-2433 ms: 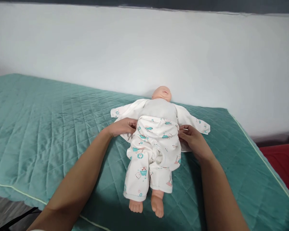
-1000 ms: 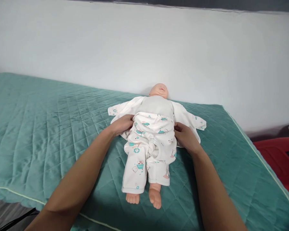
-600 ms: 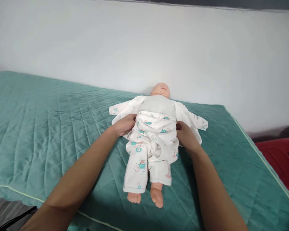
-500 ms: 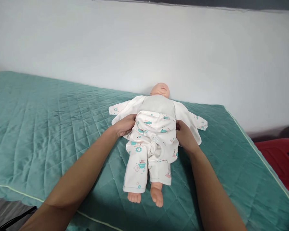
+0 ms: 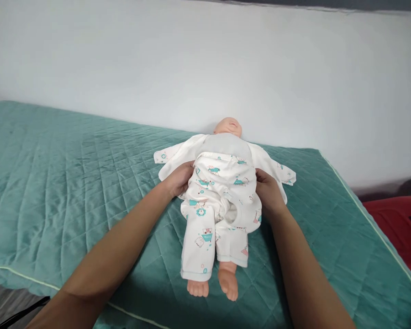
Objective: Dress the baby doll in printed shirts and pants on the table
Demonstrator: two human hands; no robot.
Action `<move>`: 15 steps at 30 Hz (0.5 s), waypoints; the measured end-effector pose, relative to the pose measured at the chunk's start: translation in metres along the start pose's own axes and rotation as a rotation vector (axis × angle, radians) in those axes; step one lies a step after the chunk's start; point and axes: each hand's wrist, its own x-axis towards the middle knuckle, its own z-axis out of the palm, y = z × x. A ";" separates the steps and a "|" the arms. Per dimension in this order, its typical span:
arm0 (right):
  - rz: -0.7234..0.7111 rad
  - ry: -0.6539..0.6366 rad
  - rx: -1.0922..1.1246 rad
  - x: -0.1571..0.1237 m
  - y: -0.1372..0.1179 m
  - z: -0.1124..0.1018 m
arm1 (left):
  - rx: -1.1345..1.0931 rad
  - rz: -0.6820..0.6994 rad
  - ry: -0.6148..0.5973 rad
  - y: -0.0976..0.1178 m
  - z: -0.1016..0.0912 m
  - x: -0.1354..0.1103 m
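Observation:
A baby doll lies on its back on a teal quilted bed cover, head toward the wall. It wears white printed trousers and an open white top spread under it. My left hand grips the trousers' waistband at the doll's left side in view. My right hand grips the waistband on the other side. Both hands' fingers are curled into the fabric. The doll's bare feet stick out of the trouser legs.
A pale wall runs right behind the doll's head. The bed's right edge slopes down toward a red object on the floor. The cover's near edge with light piping is at lower left.
The doll's hips and legs have shifted toward me and slightly right, and the trousers' waistband sits higher on the belly. Both hands stay on the waistband.

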 end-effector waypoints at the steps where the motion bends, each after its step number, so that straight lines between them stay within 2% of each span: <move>1: 0.014 -0.007 0.006 0.001 0.001 -0.001 | -0.049 -0.031 0.001 0.000 0.000 0.000; 3: 0.041 -0.020 0.031 0.002 0.004 -0.003 | -0.160 -0.086 -0.003 -0.001 -0.001 0.002; 6: 0.061 -0.012 0.047 0.003 0.008 -0.006 | -0.207 -0.110 -0.012 -0.003 -0.004 0.004; 11: 0.018 0.019 -0.063 0.003 0.010 -0.007 | -0.111 -0.059 -0.034 -0.005 -0.013 0.007; 15: -0.022 0.035 -0.136 0.002 0.010 -0.003 | 0.000 0.008 0.028 -0.007 -0.015 0.007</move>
